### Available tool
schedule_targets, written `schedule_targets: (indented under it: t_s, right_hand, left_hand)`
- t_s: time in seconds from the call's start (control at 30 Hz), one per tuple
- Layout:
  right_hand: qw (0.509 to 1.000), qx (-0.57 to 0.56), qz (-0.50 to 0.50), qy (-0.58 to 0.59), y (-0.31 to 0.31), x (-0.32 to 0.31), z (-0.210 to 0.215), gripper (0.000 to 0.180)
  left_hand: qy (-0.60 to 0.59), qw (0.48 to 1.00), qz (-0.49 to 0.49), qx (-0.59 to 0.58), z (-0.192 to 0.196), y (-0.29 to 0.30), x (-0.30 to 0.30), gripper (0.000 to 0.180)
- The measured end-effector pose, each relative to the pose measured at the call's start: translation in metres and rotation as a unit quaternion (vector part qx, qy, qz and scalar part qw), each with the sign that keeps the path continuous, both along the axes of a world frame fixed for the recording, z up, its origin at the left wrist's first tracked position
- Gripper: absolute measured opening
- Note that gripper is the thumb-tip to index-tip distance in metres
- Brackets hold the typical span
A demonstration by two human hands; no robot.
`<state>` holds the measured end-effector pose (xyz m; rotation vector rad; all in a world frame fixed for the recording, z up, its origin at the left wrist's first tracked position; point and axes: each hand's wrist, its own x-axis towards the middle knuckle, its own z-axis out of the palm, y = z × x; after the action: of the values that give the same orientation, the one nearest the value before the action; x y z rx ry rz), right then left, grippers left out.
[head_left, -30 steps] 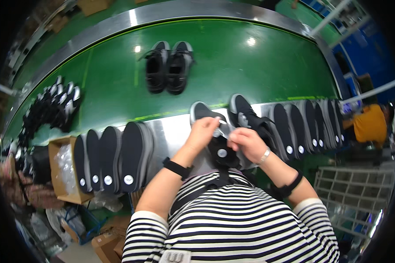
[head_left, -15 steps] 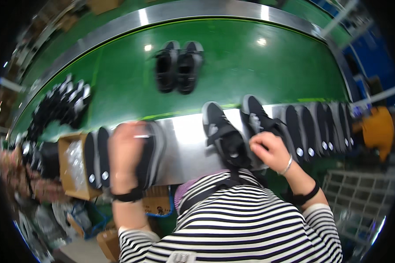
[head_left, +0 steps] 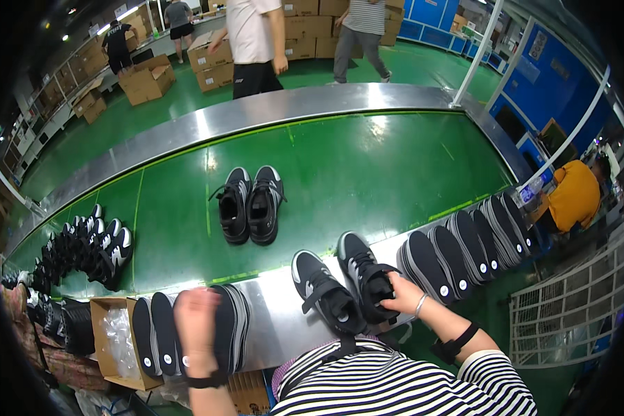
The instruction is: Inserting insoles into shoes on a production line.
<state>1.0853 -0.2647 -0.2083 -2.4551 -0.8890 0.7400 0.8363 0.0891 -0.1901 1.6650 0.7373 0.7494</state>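
Two black lace-up shoes with grey toes stand side by side on the metal ledge before me, a left shoe [head_left: 317,281] and a right shoe [head_left: 359,260]. My right hand [head_left: 402,295] grips the right shoe's collar at the heel, with fingers at its opening. Over the insoles on the left, my left hand [head_left: 196,319] is smeared by motion, so its fingers cannot be made out. Beside it stands a thick stack of black insoles with grey edges [head_left: 232,326]. More insoles [head_left: 163,322] lie just left of that hand.
Another pair of shoes [head_left: 262,208] stands on the green surface [head_left: 340,173]. Several shoes [head_left: 111,253] cluster at the left, near a carton of clear plastic [head_left: 104,353]. Insole stacks [head_left: 430,260] line the right ledge. A person in yellow [head_left: 575,194] sits far right; others are beyond.
The view has tilted up, showing people and cartons beyond the table. My right hand has gone from beside the right shoe onto its collar. My left hand stays blurred over the insoles.
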Motion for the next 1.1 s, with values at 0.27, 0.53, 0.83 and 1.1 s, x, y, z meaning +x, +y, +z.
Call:
schedule_targets:
  t_s: [0.27,0.53,0.83,1.1]
  right_hand:
    - [0.960,0.040,0.116,-0.252,0.018,0.001,0.011,0.034]
    - [0.980,0.172,0.071,0.064,0.031,0.053,-0.023,0.030]
    - [0.967,0.090,-0.041,0.235,0.039,0.064,-0.026,0.021]
    - [0.976,0.216,0.004,-0.031,0.017,0.035,-0.006,0.026]
  left_hand:
    - [0.212,0.903,-0.247,0.281,-0.011,-0.165,0.106,0.049]
    - [0.150,0.913,-0.260,0.277,-0.024,-0.132,0.139,0.029]
    - [0.082,0.901,-0.302,0.301,0.013,-0.162,0.168,0.038]
    - [0.212,0.880,-0.315,0.285,-0.020,-0.185,0.205,0.030]
